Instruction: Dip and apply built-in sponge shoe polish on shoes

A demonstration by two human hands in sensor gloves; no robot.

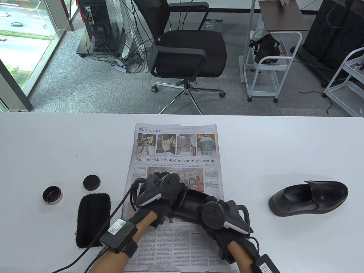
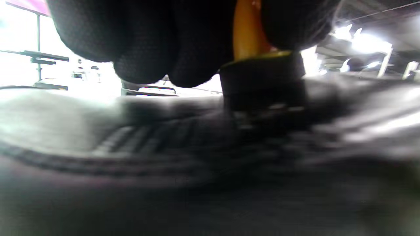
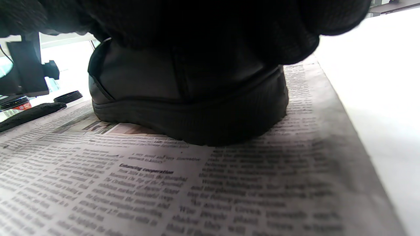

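A black shoe (image 1: 191, 200) lies on the newspaper (image 1: 176, 142), mostly covered by both hands. My left hand (image 1: 158, 187) is over its front part. In the left wrist view its fingers (image 2: 147, 46) hold a sponge applicator (image 2: 262, 82) with an orange handle, and the black sponge rests on the shoe's upper (image 2: 164, 141). My right hand (image 1: 217, 217) grips the shoe's heel; the right wrist view shows the heel (image 3: 183, 98) under my gloved fingers (image 3: 203, 29). The open polish tin (image 1: 52, 194) stands on the table at the left.
The tin's black lid (image 1: 91, 182) and a black cloth (image 1: 92, 219) lie left of the newspaper. A second black shoe (image 1: 308, 197) sits on the white table (image 1: 284, 148) at the right. An office chair (image 1: 184, 54) and carts stand beyond the far edge.
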